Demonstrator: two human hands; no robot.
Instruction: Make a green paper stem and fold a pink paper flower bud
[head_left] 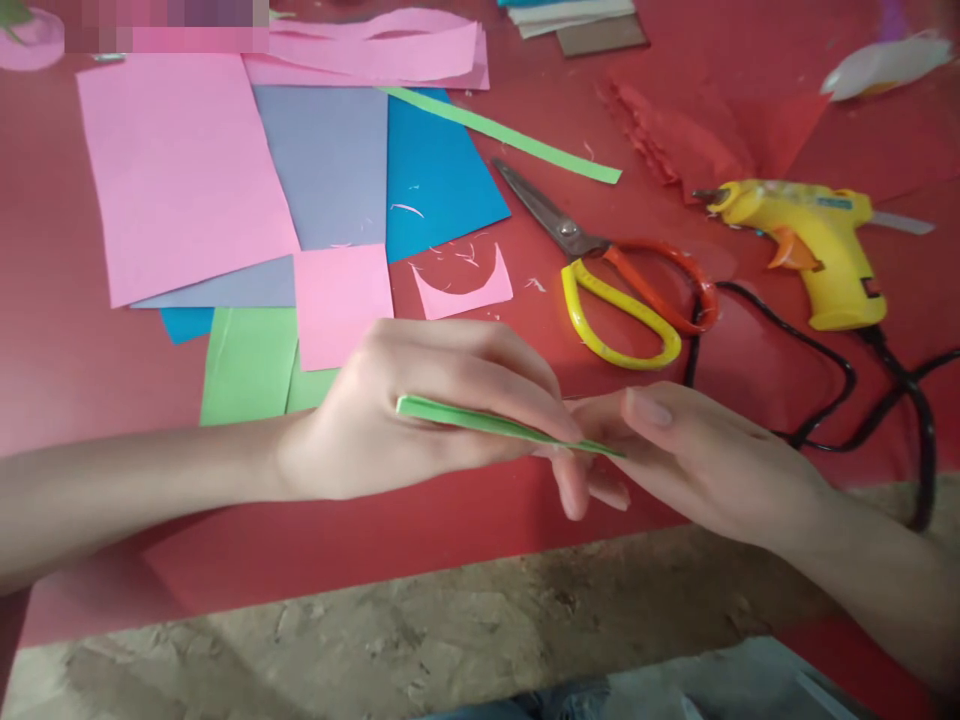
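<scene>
The left fingers pinch a folded green strip (465, 414) lengthwise, its far tip pointing at the right palm. The left hand (352, 420) comes in level, knuckles up; the right hand (705, 455) slants in from the lower right, palm turned toward the strip, thumb raised. Whether the right fingers grip the tip I cannot tell, as the hands overlap there. Beyond the hands lie one scissors (574, 240), one glue gun (825, 225), one loose strip (517, 135), one pink square (341, 300) and one curve-cut scrap (474, 297). Farther left, one large pink sheet (187, 180) overlaps a grey sheet (337, 160). The left hand covers the square's lower corner; the right hides part of the black cord (928, 450).
</scene>
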